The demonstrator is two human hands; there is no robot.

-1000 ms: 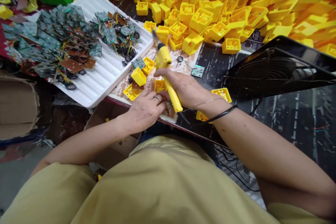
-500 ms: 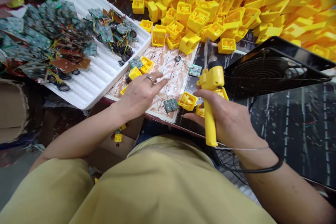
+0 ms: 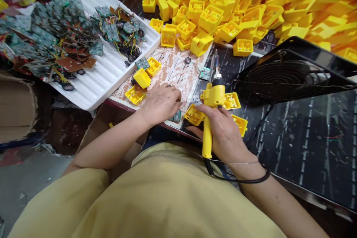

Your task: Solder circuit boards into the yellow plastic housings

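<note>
My right hand (image 3: 223, 130) is wrapped round the yellow handle of a soldering gun (image 3: 214, 96), its metal tip pointing away from me. My left hand (image 3: 163, 102) is curled at the table's front edge, fingertips together over a small green circuit board (image 3: 176, 116). Whatever those fingertips hold is hidden. Just right of that board lies an open yellow plastic housing (image 3: 194, 114), with thin wire near it. Two more open housings, one a yellow half-case (image 3: 233, 100), sit beside and partly behind my right hand.
A white foam tray (image 3: 111, 81) at left carries heaped circuit boards (image 3: 50, 37) with wires and small black discs. Yellow housings (image 3: 212, 18) pile up across the back. A black fan (image 3: 281, 76) stands at right. Another green board (image 3: 205, 73) lies beyond the soldering gun.
My left hand has moved right and toward me, its spread fingers now curled over the small board. The soldering gun has shifted slightly left with my right hand.
</note>
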